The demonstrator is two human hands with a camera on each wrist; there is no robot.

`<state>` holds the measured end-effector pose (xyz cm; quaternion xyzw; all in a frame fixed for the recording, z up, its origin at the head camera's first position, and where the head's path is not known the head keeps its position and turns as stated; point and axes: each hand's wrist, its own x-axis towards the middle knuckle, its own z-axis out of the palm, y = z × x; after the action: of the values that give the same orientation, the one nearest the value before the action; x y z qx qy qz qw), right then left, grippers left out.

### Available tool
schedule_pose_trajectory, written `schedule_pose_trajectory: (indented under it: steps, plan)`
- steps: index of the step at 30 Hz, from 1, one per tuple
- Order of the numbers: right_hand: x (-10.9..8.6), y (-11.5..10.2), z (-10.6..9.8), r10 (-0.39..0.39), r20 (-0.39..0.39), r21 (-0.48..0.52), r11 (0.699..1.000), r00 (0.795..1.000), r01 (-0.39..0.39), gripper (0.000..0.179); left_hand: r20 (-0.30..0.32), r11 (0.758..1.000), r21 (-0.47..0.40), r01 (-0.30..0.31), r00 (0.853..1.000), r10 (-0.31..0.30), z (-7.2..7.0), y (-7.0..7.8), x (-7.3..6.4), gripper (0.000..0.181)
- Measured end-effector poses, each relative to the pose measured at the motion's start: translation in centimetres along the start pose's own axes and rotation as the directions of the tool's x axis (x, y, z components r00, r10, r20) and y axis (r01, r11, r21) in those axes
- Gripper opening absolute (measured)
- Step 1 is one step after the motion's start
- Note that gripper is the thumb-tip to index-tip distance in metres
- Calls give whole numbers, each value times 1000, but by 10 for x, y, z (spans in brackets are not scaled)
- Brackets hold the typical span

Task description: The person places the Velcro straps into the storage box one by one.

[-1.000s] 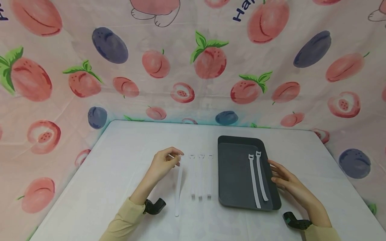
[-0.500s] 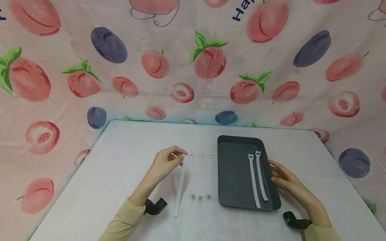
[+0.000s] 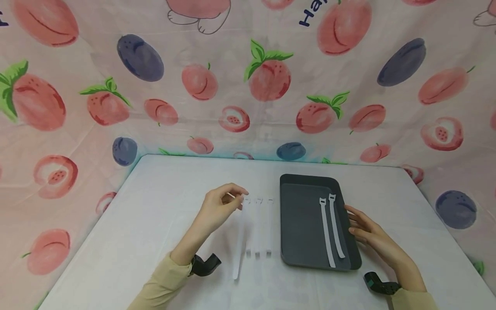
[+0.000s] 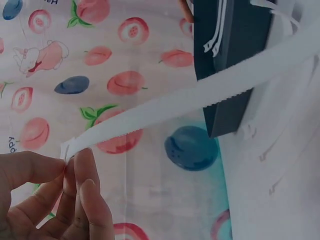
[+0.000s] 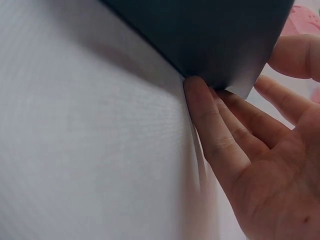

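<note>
My left hand (image 3: 219,207) pinches a white cable tie (image 3: 239,247) by its slotted head between thumb and fingertips. The strap hangs down at a slant in the head view; in the left wrist view the tie (image 4: 165,107) stretches away from the fingers. Beneath and beside it, several more white cable ties (image 3: 258,228) lie parallel on the table. Two white cable ties (image 3: 327,234) lie side by side in the dark grey tray (image 3: 300,228). Along the tray's right wall rests my right hand (image 3: 373,241), its extended fingers (image 5: 215,132) touching the outer side.
A white-covered table (image 3: 186,172) bears everything. Behind it and at both sides hangs a fruit-print cloth (image 3: 217,82). Black wrist cameras (image 3: 205,264) sit on both forearms.
The left hand has moved right and slightly up, carrying the pinched cable tie over toward the row of ties on the table. My right hand and the tray have stayed put.
</note>
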<state>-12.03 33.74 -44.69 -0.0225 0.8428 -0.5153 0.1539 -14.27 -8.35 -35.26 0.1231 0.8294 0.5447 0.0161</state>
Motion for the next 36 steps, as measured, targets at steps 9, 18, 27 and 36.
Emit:
schedule_pose_trajectory:
  steps: [9, 18, 27, 36]
  plan:
    - [-1, -1, 1, 9, -4, 1, 1000, 1000, -9, 69, 33, 998, -37, -45, 998, 46, 13, 13, 7, 15]
    - [-1, 0, 0, -2, -1, 1, 1000, 1000, 2, 68, 71, 993, -75, -93, 993, 98, 27, 26, 15, 15]
    - [-1, 1, 0, -7, -2, 2, 1000, 1000, 7, 68, 111, 988, -96, -123, 985, 134, 42, 40, 23, 15]
    - [-1, 0, 0, -10, -1, -2, 1000, 1000, 10, 68, 150, 979, -119, -165, 972, 182, 56, 51, 28, 15]
